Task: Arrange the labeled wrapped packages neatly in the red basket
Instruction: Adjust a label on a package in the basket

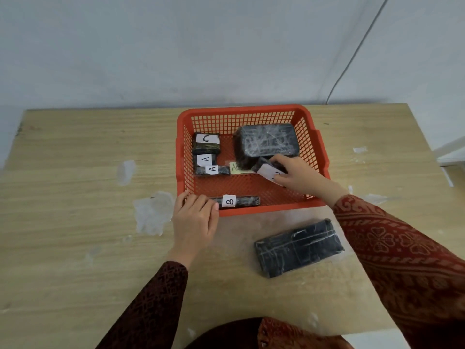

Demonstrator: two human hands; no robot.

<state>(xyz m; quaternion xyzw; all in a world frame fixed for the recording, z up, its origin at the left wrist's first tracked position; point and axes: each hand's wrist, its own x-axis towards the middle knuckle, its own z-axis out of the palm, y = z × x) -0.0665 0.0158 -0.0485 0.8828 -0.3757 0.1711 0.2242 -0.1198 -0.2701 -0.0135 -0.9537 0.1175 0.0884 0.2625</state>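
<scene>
Hands are both at the basket (251, 110), which sits on the table (75, 172) toward the far edge. From the head camera, the right hand (299, 176) reaches in over the right rim, fingers curled round a small black packet (268, 170) with a white label; the letter on it is mostly covered, so it cannot be read. That packet is tilted, lifted against the front of the big block (268, 141), the large wrapped package filling the far right corner.

Left hand (195, 222) rests at the near left corner of the basket, fingers bent and loosely spread, thumb tip touching the end of the B packet (236, 201). Whether it actually grips that packet cannot be told; it looks more like a touch than a hold. B packet lies flat along the near wall, label up.

Over on the left side of the basket: C packet (206, 143) at the far end, then an A packet (205, 159) just in front of it, and a second A packet (212, 170) lying crosswise, touching the first. Beside that, a pale green note (236, 168) lies on the basket floor, partly under the big block and the held packet.

Outside the basket, near the right sleeve (402, 260), a flat black slab (299, 248) lies on the table, turned at an angle, no label showing.
</scene>
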